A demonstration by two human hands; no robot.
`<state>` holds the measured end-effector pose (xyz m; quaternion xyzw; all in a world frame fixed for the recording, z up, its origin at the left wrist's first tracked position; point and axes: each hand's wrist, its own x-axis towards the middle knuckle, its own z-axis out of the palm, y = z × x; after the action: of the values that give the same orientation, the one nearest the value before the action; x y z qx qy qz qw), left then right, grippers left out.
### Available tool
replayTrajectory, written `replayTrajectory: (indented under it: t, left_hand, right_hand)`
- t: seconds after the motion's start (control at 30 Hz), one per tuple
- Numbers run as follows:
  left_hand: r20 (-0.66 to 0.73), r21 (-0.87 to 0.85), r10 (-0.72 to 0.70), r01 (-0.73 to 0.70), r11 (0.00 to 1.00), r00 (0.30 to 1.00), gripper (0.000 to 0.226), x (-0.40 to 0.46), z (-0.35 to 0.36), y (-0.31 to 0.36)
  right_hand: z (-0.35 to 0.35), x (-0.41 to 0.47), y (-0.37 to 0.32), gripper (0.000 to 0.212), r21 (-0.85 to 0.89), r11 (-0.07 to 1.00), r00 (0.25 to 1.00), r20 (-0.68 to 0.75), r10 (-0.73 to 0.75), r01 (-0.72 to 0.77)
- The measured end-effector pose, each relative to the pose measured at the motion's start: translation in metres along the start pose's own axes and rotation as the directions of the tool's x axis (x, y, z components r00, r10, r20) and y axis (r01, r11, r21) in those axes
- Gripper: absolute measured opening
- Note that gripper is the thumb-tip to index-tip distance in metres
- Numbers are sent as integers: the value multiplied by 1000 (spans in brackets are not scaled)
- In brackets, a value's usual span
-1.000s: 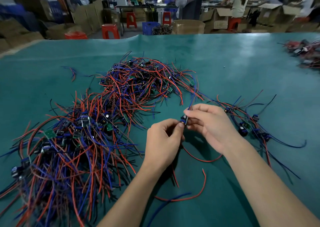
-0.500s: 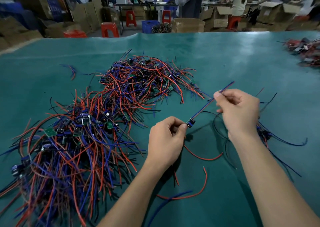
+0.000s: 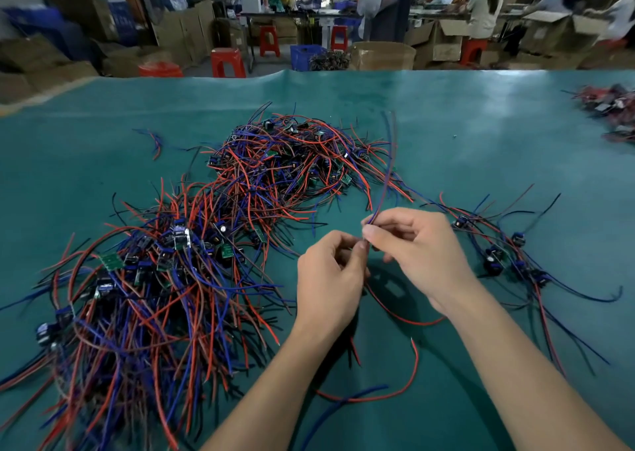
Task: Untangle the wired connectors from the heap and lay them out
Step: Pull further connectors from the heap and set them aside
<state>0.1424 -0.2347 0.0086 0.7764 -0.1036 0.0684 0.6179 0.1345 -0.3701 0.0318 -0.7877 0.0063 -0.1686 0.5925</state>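
Observation:
A large heap of wired connectors (image 3: 165,279) with red, blue and black leads covers the left of the green table, and a second mound (image 3: 292,162) lies behind it. My left hand (image 3: 330,279) pinches one connector, which its fingers hide. My right hand (image 3: 419,254) pinches that connector's wires (image 3: 386,172) close to the left fingertips; the wires stand up and away from me. A row of separated connectors (image 3: 494,258) lies to the right of my right hand.
Loose red and blue wires (image 3: 388,392) lie on the green table (image 3: 481,134) between my forearms. Another pile of parts (image 3: 611,107) sits at the far right edge. Stools, cardboard boxes and people fill the workshop behind the table.
My right hand, which had slid out along the wires to the right, has come back next to my left hand. The wires now point up and away instead of slanting right.

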Motion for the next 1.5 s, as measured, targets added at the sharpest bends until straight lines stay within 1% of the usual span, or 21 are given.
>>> replayTrajectory:
  t: [0.07, 0.2, 0.33, 0.43, 0.57, 0.63, 0.67, 0.73, 0.77, 0.8, 0.87, 0.93, 0.97, 1.0, 1.07, 1.13, 1.2, 1.33, 1.37, 1.43, 1.5]
  left_hand:
    - [33, -18, -18, 18, 1000, 999, 18, 0, 1, 0]
    - [88, 7, 17, -18, 1000, 996, 18, -2, 1, 2]
    - [108, 0, 72, -73, 997, 991, 20, -3, -1, 3]
    - [100, -49, 65, -61, 997, 993, 15, -1, -2, 2]
    - [95, -47, 53, -48, 998, 994, 14, -2, -1, 1]
    - [84, -39, 73, -70, 997, 994, 16, -2, -1, 2]
    - [83, -35, 77, -74, 997, 994, 18, -2, -2, 2]
    - [81, 2, 78, -79, 997, 994, 27, -1, -2, 1]
    - [74, 19, 77, -78, 997, 994, 31, -1, -2, 0]
    - [70, 22, 67, -69, 997, 995, 29, -1, -2, 1]
    - [78, 4, 41, -41, 999, 996, 10, 0, -2, 1]
    - [84, 16, 40, -41, 999, 996, 5, 0, -2, 1]
    - [83, 24, 43, -45, 999, 996, 6, -1, -1, 0]
    - [81, 24, 48, -50, 998, 996, 6, -1, -1, 0]
    - [83, 34, 46, -49, 998, 996, 9, -2, -1, 1]
    - [90, 47, 32, -36, 998, 995, 13, -1, -1, 1]
    - [90, 49, 19, -23, 999, 996, 17, -1, -2, 1]
    - [61, 35, 7, -9, 999, 998, 16, -1, -1, 1]
    - [48, 28, 7, -8, 1000, 999, 15, -1, 0, 0]
    - [18, 8, -3, 3, 1000, 1000, 11, 0, 0, -1]
    - [-8, -23, -11, 11, 1000, 1000, 8, 1, 0, -3]
  right_hand:
    - [-9, 2, -3, 20, 48, 999, 998, -59, -19, 22]
    - [-28, 6, -14, 25, 115, 984, 949, -299, -98, 137]
    - [-36, 7, -48, 15, 122, 948, 873, -438, -216, 295]
    - [-23, 13, -91, 11, 147, 907, 860, -407, -308, 395]
    - [24, 24, -143, 11, 245, 876, 908, -164, -385, 416]
    - [58, 35, -159, 12, 163, 898, 909, 18, -416, 408]
    - [75, 42, -163, 19, 104, 912, 906, 114, -407, 396]
    - [103, 56, -161, 38, -26, 944, 899, 315, -304, 328]
    - [112, 65, -154, 46, -135, 947, 898, 380, -224, 293]
    - [117, 76, -144, 50, -273, 921, 903, 401, -153, 277]
    - [109, 101, -115, 42, -532, 806, 942, 324, -90, 260]
    - [87, 123, -81, 21, -705, 688, 980, 191, -47, 170]
    - [74, 131, -64, 24, -773, 624, 989, 145, 0, 114]
    - [62, 136, -47, 33, -827, 559, 990, 123, 69, 64]
    - [42, 138, -18, 40, -867, 497, 980, 90, 176, -9]
    - [29, 137, 1, 37, -828, 558, 983, 55, 175, -53]
    - [22, 136, 9, 33, -766, 638, 994, -14, 110, -81]
    - [13, 135, 3, 28, -672, 736, 992, -125, 1, -86]
    - [9, 132, 0, 26, -605, 788, 987, -158, 17, -110]
    - [0, 120, -9, 19, -369, 914, 974, -202, 102, -172]
    - [-10, 99, -18, 17, -168, 966, 967, -193, 164, -197]
